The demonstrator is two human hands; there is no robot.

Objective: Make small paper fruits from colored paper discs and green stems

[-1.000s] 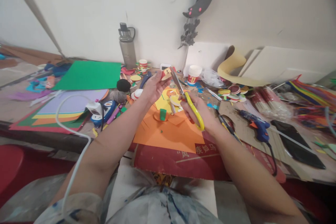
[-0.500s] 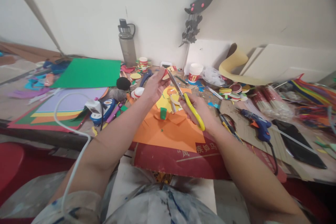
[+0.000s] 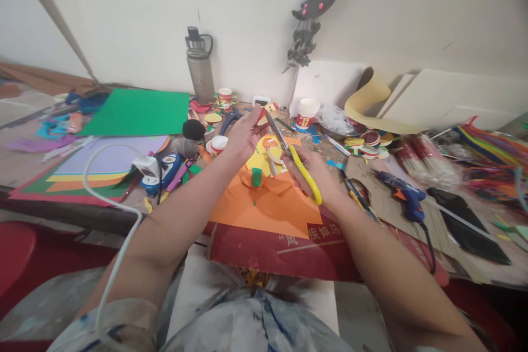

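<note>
Against a pale wall (image 3: 124,22), your cluttered desk (image 3: 325,147) carries, at left, a green sheet (image 3: 138,113), then a grey bottle (image 3: 200,74) standing upright. Your left hand (image 3: 246,137) has its grip pinched closed on a small red-and-yellow piece (image 3: 263,116), raised above orange paper (image 3: 264,212). Scissor blades meet that piece from the right; your right hand (image 3: 315,170) has its grip closed around the yellow-handled scissors (image 3: 305,173). Beyond that hand stands a paper cup (image 3: 307,113); farther right lie a blue glue gun (image 3: 408,198) and a black phone (image 3: 466,225).
</note>
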